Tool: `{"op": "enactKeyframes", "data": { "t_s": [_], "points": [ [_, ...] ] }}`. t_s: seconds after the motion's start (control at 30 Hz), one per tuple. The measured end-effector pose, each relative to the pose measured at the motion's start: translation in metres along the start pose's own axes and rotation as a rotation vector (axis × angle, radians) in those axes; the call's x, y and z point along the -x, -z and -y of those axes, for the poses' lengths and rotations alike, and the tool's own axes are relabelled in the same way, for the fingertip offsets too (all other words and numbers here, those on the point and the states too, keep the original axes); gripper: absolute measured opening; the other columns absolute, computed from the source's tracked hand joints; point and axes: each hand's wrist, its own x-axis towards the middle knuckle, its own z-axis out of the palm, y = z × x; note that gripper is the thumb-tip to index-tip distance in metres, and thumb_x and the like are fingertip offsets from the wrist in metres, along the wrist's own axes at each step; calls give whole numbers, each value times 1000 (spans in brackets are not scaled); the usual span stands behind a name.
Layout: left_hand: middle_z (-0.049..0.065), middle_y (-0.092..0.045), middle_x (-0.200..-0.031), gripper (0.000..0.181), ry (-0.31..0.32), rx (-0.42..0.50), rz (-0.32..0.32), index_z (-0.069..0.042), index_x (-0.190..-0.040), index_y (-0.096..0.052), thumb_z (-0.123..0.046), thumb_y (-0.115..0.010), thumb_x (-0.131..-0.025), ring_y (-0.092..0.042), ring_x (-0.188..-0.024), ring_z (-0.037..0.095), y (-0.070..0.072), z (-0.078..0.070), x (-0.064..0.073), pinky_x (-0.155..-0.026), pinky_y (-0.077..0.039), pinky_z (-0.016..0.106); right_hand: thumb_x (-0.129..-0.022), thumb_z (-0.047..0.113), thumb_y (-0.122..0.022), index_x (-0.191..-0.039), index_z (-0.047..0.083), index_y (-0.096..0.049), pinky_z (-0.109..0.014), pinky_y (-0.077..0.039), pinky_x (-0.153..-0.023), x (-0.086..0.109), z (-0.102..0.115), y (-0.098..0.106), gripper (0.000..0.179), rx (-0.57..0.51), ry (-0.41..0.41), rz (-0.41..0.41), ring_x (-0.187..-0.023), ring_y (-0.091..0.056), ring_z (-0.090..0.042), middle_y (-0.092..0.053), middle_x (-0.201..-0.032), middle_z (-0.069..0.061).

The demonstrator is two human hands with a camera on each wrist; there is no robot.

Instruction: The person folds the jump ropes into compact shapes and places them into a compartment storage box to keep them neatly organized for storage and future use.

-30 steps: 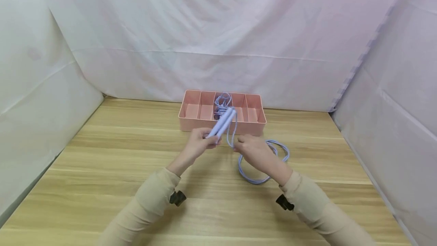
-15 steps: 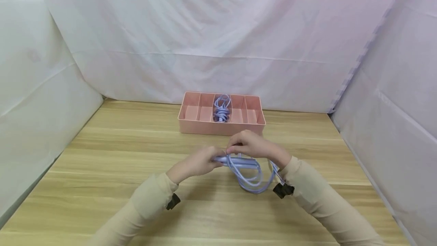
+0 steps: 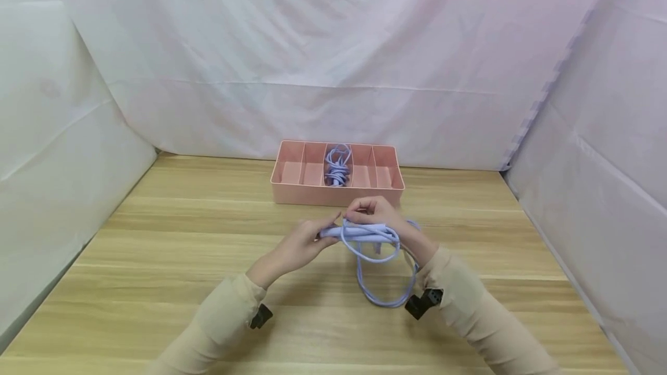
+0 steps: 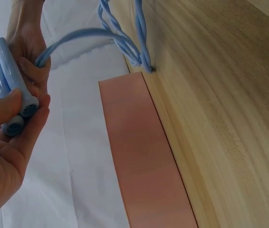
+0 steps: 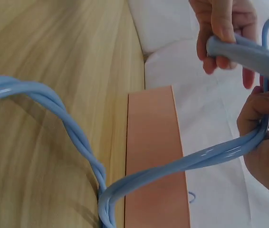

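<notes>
A light-blue jump rope is held above the table in front of the pink divided box. My left hand (image 3: pixel 297 246) grips its two handles (image 3: pixel 367 232) side by side near their ends, thumb on top. In the left wrist view the handles' round end caps (image 4: pixel 29 110) stick out between thumb and fingers. My right hand (image 3: pixel 384 217), just beyond the handles, pinches the doubled cord (image 5: pixel 220 154) with curled fingers. One turn of cord loops round the handles. The rest of the cord (image 3: pixel 385 304) hangs in a twisted loop below the right wrist.
The pink box (image 3: pixel 312 194) stands at the back of the wooden table (image 3: pixel 198 236). Its middle compartment holds another bundled blue cord (image 3: pixel 337 171). White cloth (image 3: pixel 333 45) encloses the back and sides.
Both hands first came back from before the box, and the handles turned from slanting to level. Since then the hands have risen slightly, and the cord loops round the handles.
</notes>
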Motion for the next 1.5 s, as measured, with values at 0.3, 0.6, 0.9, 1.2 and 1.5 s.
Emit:
{"op": "enactKeyframes", "data": {
  "t_s": [0.3,0.6,0.9,1.2,1.5],
  "points": [
    [6,-66,-86,46,29,30,-32,2,-125,-51,-4,-64,-82,-47,-62,4,-3,9,8,-53,-43,19,-87,2,-55,-82,6,-66,-16,-47,-57,7,1,-16,13,-74,-169,-82,-66,-60,-6,-65,-74,5],
    [9,-67,-85,34,108,122,-31,3,-113,-56,-1,-64,-81,-52,-65,5,-10,17,12,-54,-46,20,-88,6,-53,-97,3,-68,-18,-43,-48,10,-18,-16,18,-133,-284,-66,-58,-54,-7,-64,-69,7],
    [20,-65,-92,28,244,204,-237,6,-108,-55,2,-62,-81,-58,-68,17,-5,22,10,-54,-47,20,-96,15,-44,-111,-11,-57,-18,-38,-40,12,-30,-31,33,68,-197,-155,-46,-42,-4,-57,-71,-1],
    [25,-65,-92,26,271,287,-338,12,-104,-56,9,-62,-79,-63,-72,28,-2,20,3,-59,-53,22,-94,11,-48,-99,-6,-66,-17,-21,-36,7,-22,-40,25,434,28,-220,-40,-25,-3,-49,-56,-2],
    [31,-61,-99,29,347,473,-311,16,-109,-51,10,-58,-81,-63,-81,34,-3,20,3,-66,-54,24,-93,11,-49,-93,-1,-69,-17,-23,-35,6,-18,-34,23,553,28,-120,-38,-27,-5,-49,-53,-4]
  ]
}}
